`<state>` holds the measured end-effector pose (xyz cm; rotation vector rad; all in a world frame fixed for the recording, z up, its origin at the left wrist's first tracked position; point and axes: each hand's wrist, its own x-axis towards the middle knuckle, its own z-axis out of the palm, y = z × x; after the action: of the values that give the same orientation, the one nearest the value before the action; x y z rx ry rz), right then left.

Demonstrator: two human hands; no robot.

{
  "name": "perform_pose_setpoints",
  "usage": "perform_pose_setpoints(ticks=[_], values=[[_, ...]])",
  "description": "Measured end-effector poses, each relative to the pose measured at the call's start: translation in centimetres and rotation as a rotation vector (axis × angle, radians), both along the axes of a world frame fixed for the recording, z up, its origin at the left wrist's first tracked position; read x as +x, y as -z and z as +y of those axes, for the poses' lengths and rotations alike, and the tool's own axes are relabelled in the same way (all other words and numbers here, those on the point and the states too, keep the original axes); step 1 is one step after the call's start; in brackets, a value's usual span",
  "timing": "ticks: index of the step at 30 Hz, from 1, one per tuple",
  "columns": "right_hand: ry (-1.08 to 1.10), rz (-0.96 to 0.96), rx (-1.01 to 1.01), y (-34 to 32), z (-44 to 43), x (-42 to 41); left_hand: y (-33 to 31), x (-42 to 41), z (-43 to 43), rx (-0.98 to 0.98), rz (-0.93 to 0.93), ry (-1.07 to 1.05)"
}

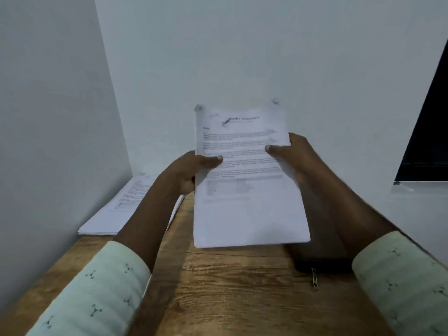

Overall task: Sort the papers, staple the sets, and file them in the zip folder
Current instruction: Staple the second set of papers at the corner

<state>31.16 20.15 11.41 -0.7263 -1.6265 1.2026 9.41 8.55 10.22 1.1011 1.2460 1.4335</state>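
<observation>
Table: brown wood grain, running from the near edge to the far wall, with a seam across it just near of the held sheets.
Walls: a plain pale left wall and far wall meet in a corner at far left; the table fits into that corner.
Window: a dark pane at the right edge, with a pale sill under it.
Papers: a printed set held upright over the table's middle, text facing the camera. Whether the lower edge touches the wood cannot be told.
Left hand: grips the set's left edge, thumb pressed on the front, fingers curled behind.
Right hand: grips the right edge, thumb on the front; the fingers are hidden behind the sheets.
Stack: more printed sheets lying flat at far left, against the left wall, partly behind the left forearm.
Folder: dark and flat on the table at right, mostly under the right forearm; a metal pull hangs off its near edge.
Sleeves: pale green with small dark motifs, on both arms.
</observation>
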Motion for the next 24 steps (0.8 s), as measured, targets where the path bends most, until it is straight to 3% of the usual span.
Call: perform_pose_setpoints(ticks=[3,8,12,15,16,20,24], values=[[-0.001,-0.086,-0.192,4.1,0.7,1.4,3.1,0.4,0.4,-0.111,0.081,-0.015],[-0.125,-0.157,-0.363,8.4,2.0,2.9,7.4,0.7,1.6,-0.051,-0.057,-0.168],[0.138,-0.298,-0.218,8.1,1.5,2.0,9.3,1.5,2.3,-0.069,-0.141,-0.229],[0.518,-0.411,0.139,7.2,1.1,0.0,9.8,1.5,2.8,-0.099,-0.091,-0.246],[0.554,-0.379,0.237,6.7,0.7,-0.8,9.9,1.7,3.0,-0.105,-0.089,-0.258],[0.274,-0.185,0.060,7.0,-0.9,-4.2,10.2,2.2,3.3,-0.088,-0.090,-0.299],[0.270,-0.236,0.040,10.9,-1.0,-5.0,10.4,2.0,3.1,-0.074,-0.119,-0.260]])
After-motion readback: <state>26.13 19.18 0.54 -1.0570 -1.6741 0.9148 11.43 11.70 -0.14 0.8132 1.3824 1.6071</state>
